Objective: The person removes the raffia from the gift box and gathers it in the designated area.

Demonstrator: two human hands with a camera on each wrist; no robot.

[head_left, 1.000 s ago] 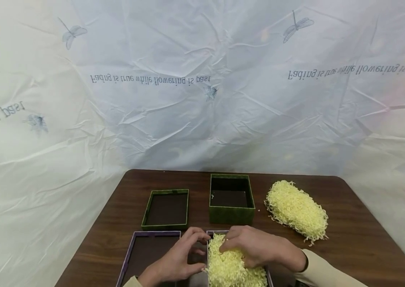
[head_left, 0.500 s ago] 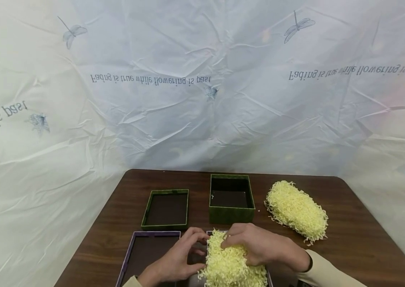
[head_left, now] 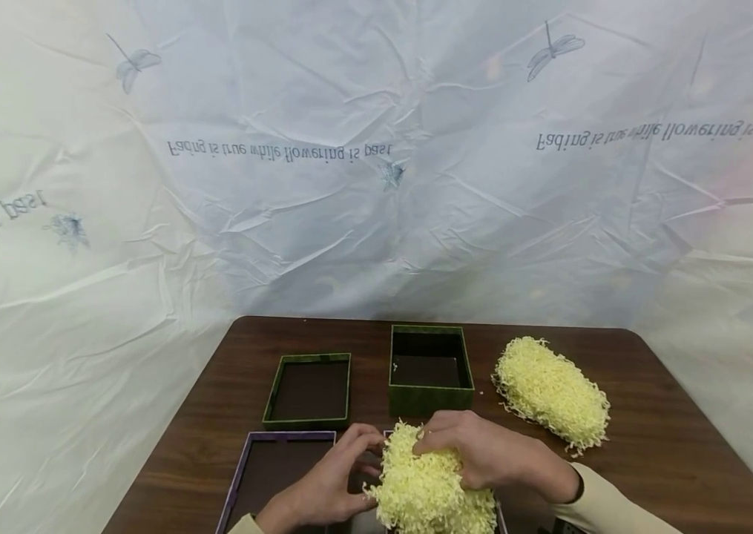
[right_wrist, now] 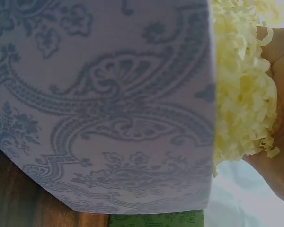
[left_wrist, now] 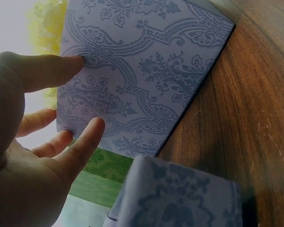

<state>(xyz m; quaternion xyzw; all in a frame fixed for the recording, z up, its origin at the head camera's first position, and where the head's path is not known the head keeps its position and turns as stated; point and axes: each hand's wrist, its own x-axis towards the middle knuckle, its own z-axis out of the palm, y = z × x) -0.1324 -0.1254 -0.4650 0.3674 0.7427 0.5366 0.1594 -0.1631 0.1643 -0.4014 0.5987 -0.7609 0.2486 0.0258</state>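
Observation:
Yellow shredded paper (head_left: 426,482) heaps above a purple-patterned box (right_wrist: 118,109), whose rim it mostly covers in the head view. My right hand (head_left: 486,452) grips a clump of it, fingertips buried and hidden in the strands. In the right wrist view the paper (right_wrist: 244,90) bulges over the box's edge against the palm. My left hand (head_left: 332,478) is at the box's left side, fingers spread. In the left wrist view, its thumb and fingertips rest against the patterned outer wall (left_wrist: 128,71).
A purple-edged lid (head_left: 283,475) lies left of the box. Farther back are a green-edged lid (head_left: 307,389) and an open green box (head_left: 431,386). Another mound of yellow shredded paper (head_left: 552,393) sits on the right of the brown table (head_left: 656,445). A printed white sheet (head_left: 376,222) hangs behind.
My right hand has risen slightly, pulling the clump of shredded paper up and leftward over the box rim. The left hand has stayed nearly in place.

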